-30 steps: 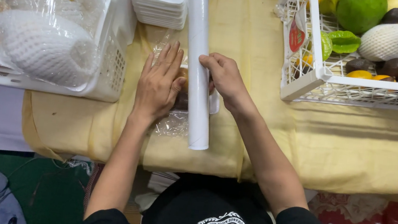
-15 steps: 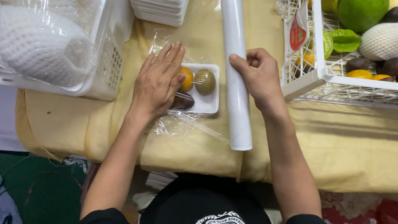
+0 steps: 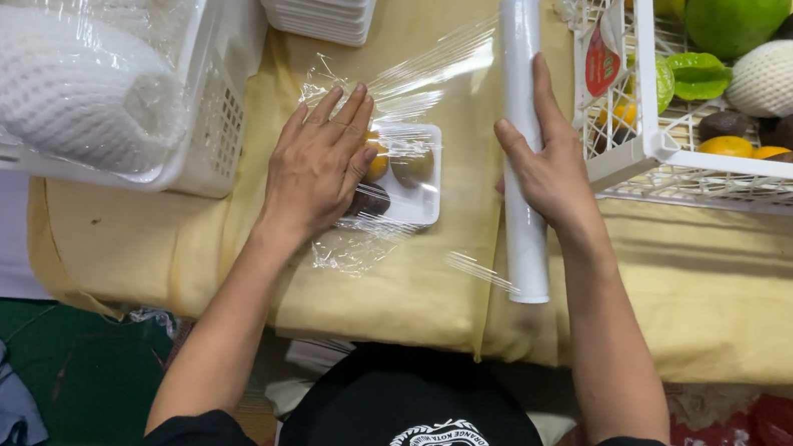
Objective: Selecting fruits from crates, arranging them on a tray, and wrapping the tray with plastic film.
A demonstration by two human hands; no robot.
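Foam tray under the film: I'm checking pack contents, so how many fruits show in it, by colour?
Orange fruit: 1
Olive-brown fruit: 1
Dark brown fruit: 1
Total: 3 in view. The left hand covers part of the tray, so more may be hidden.

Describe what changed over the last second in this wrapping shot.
The right hand has drawn the white roll of clear cling film to the right, away from the small white foam tray of fruit, stretching a sheet of film across it. The tray, hidden under the roll at first, now shows. The left hand stayed pressed flat on the tray's left side; the yellow cloth is unchanged.
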